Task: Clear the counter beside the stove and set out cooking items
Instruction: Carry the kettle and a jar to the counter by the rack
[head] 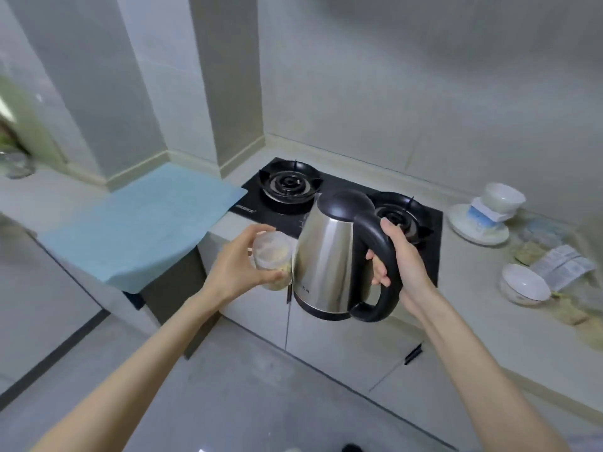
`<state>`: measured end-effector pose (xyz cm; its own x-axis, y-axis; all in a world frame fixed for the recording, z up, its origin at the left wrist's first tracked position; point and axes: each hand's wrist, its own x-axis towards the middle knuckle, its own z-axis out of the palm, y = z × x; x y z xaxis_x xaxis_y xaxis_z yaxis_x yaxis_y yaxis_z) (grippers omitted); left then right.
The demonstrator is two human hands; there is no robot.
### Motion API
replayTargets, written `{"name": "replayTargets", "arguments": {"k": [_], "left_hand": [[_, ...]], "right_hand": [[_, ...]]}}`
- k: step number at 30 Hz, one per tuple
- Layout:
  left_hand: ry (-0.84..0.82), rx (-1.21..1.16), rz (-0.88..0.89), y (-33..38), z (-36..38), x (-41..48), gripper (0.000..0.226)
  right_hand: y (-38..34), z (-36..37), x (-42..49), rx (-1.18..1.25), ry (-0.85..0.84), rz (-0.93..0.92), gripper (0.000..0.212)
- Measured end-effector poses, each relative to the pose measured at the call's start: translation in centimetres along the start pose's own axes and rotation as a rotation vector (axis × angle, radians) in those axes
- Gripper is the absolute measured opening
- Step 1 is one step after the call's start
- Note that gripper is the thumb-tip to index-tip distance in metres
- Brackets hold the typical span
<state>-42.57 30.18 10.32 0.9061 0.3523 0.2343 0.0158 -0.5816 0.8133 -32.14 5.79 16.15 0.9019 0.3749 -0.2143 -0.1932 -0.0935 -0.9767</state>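
Kettle [329, 256], jar [272, 256] held before stove [339, 187]
Right hand [404, 256] curls round kettle handle, left hand [235, 265] grips jar; both carried together, likely to clear the table [473, 256]

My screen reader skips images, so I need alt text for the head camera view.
A person's right hand holds a steel kettle while the left hand grips a small clear jar, both in front of a two-burner gas stove. A blue cloth lies beside the stove.
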Motion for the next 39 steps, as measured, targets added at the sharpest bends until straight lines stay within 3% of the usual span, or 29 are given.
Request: {"name": "replayTargets", "arguments": {"k": [5, 7, 20, 33, 39], "left_hand": [[0.242, 0.064, -0.16, -5.6, -13.2, -7.8, 0.07], [0.29, 0.056, -0.193, -6.4, -15.5, -9.4, 0.07], [0.854, 0.171, -0.547, -13.6, -35.7, -28.9, 0.073], [1.216, 0.333, -0.794, -18.5, -51.6, -40.5, 0.075], [1.347, 0.384, -0.875, -19.8, -57.8, -46.4, 0.075]], "right_hand": [[-0.5, 15.2, -0.7, -0.042, -0.269, -0.026, 0.057], [-0.7, 18.2, -0.8, -0.023, -0.304, -0.029, 0.056], [0.7, 50.7, -7.0, -0.085, -0.948, 0.012, 0.055], [1.1, 78.5, -15.4, -0.111, -1.416, 0.033, 0.053], [1.5, 88.9, -21.5, -0.165, -1.544, 0.071, 0.054]]}}
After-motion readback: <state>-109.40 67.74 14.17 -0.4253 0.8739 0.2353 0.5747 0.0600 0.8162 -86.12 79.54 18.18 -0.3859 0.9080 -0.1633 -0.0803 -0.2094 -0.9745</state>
